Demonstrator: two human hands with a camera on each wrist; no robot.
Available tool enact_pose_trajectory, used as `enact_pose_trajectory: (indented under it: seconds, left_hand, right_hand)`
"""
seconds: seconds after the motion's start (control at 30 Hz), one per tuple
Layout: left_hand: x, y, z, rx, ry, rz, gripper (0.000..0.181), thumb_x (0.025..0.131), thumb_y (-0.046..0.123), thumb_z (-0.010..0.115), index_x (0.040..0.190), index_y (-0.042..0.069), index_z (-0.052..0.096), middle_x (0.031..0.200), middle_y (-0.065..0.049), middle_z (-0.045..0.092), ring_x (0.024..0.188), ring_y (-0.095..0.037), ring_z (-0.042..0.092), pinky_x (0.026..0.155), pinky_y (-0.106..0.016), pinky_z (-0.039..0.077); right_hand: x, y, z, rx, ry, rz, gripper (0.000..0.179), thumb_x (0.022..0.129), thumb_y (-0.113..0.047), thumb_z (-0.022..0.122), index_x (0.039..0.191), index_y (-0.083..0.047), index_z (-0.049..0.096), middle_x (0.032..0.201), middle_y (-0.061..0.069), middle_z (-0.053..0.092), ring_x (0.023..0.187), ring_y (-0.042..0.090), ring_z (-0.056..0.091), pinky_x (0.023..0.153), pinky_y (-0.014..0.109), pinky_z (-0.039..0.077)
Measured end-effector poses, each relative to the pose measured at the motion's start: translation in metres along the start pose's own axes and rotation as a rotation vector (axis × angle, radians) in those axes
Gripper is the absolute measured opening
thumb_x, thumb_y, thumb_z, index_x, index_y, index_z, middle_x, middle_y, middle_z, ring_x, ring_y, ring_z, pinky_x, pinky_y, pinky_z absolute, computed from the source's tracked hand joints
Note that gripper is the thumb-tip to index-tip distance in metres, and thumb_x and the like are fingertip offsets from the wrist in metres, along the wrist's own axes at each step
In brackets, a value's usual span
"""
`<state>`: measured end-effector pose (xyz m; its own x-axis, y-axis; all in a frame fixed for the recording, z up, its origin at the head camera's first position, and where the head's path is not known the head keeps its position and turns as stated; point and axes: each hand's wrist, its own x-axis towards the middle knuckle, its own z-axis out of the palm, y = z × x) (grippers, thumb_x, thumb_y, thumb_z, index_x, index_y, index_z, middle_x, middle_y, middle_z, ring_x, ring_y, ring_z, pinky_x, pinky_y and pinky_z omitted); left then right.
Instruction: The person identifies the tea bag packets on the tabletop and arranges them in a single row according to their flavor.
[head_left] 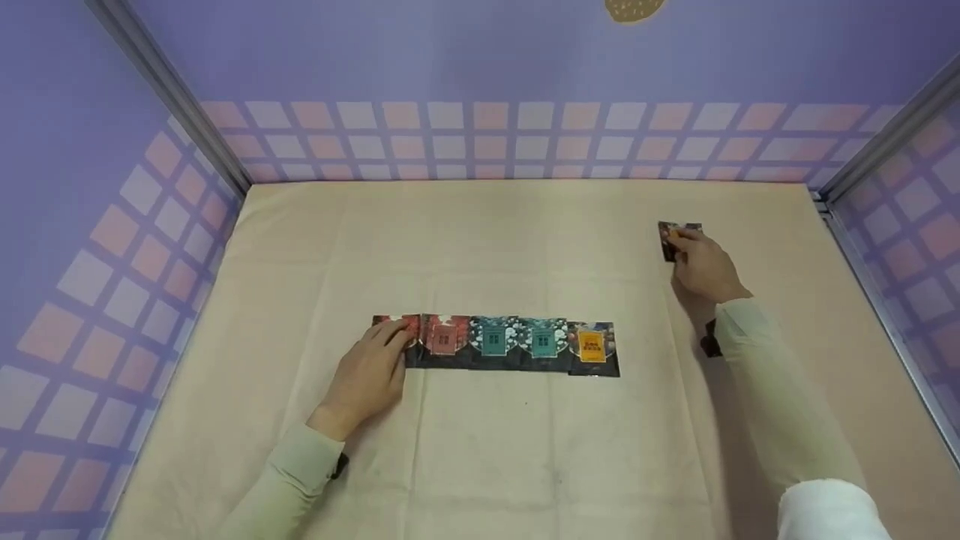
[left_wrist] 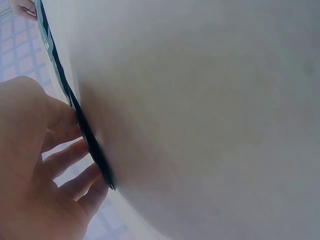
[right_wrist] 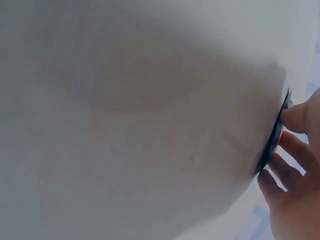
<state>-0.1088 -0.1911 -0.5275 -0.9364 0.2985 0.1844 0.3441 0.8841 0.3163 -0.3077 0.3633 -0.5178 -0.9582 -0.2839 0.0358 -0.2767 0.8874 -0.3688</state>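
Observation:
A row of flat sachets lies across the cloth. Fingers of my left hand (head_left: 370,375) rest on the leftmost red sachet (head_left: 413,355), covering much of it. To its right come another red sachet (head_left: 444,340), two teal sachets (head_left: 494,342) and one with an orange label (head_left: 592,346). Farther back on the right, my right hand (head_left: 705,266) touches a separate dark sachet (head_left: 667,250) with orange on its front, partly hidden by the fingers. In the right wrist view this sachet (right_wrist: 272,142) shows edge-on, with thumb and spread fingertips along it.
A cream cloth (head_left: 480,450) covers the table. Purple walls (head_left: 480,60) with a pink and white square pattern stand at the back and both sides. Metal posts (head_left: 176,90) mark the corners. Something dark (head_left: 711,341) shows beside the right sleeve.

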Motion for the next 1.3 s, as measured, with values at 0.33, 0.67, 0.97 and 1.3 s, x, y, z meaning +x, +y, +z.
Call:
enact_pose_trajectory:
  seconds: [0.33,0.67,0.97,1.3]
  left_hand:
    - [0.003,0.001,-0.004,-0.002,-0.026,-0.015,0.037,0.107,0.009,0.055,0.141,0.000,0.066,0.150,-0.019,0.061,0.143,-0.040,0.054,0.120,-0.054,0.047]
    - [0.000,0.000,-0.005,0.005,-0.020,-0.003,0.036,0.107,0.009,0.054,0.139,-0.002,0.066,0.148,-0.021,0.062,0.142,-0.041,0.055,0.119,-0.055,0.047]
    - [-0.001,-0.002,-0.004,0.014,-0.039,-0.013,0.036,0.107,0.010,0.055,0.138,-0.003,0.066,0.149,-0.021,0.061,0.143,-0.042,0.054,0.120,-0.055,0.046]
    - [0.000,0.000,-0.001,0.014,-0.025,-0.003,0.035,0.106,0.009,0.055,0.137,-0.003,0.067,0.147,-0.021,0.063,0.142,-0.040,0.055,0.120,-0.055,0.047]
  right_hand:
    - [-0.018,-0.013,-0.002,0.018,0.006,0.051,0.050,0.103,0.000,0.048,0.151,0.007,0.053,0.158,0.036,0.045,0.136,0.062,0.050,0.104,0.075,0.049]
    - [-0.033,-0.028,-0.001,-0.067,-0.025,0.062,0.046,0.102,-0.003,0.056,0.147,0.004,0.060,0.152,0.034,0.052,0.123,0.060,0.061,0.095,0.072,0.056]
    - [-0.048,-0.030,0.002,-0.074,0.005,-0.007,0.045,0.099,-0.002,0.060,0.144,0.005,0.063,0.147,0.033,0.058,0.103,0.057,0.070,0.079,0.069,0.060]
    - [-0.064,-0.036,0.003,-0.102,-0.010,0.039,0.044,0.101,-0.007,0.062,0.144,0.002,0.064,0.149,0.031,0.057,0.100,0.054,0.071,0.081,0.068,0.060]
